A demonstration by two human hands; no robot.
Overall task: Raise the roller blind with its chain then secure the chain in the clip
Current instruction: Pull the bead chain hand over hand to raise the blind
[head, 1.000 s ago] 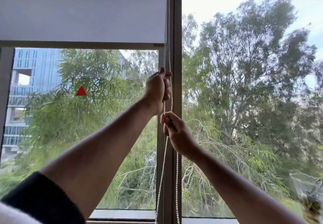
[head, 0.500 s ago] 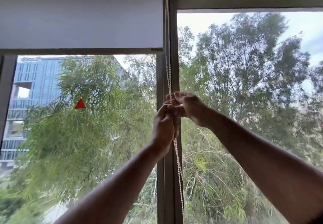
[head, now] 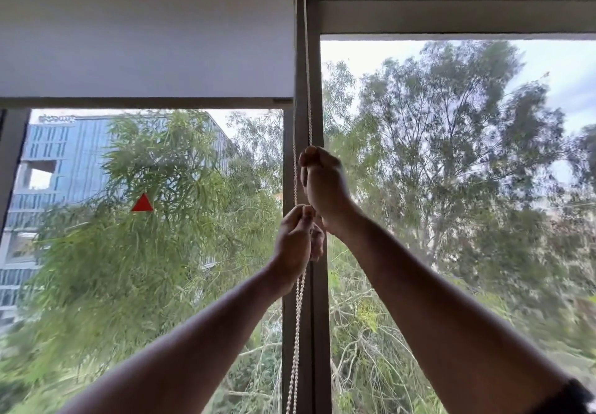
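— Up by the window, what do you see?
— A smooth white roller blind (head: 145, 26) covers the top of the left pane. Its grey bottom bar (head: 145, 103) is flat and straight. Green trees and a blue building (head: 48, 171) are outside.
— Where is the chain?
— The white bead chain (head: 308, 91) hangs down the grey window frame (head: 317, 317). The right hand (head: 322, 184) has its grip closed on it, higher up. The left hand (head: 295, 245) has its grip closed on it just below

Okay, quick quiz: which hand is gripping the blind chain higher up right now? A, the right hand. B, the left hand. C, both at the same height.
A: the right hand is closed on the chain above the left hand, which grips it just below.
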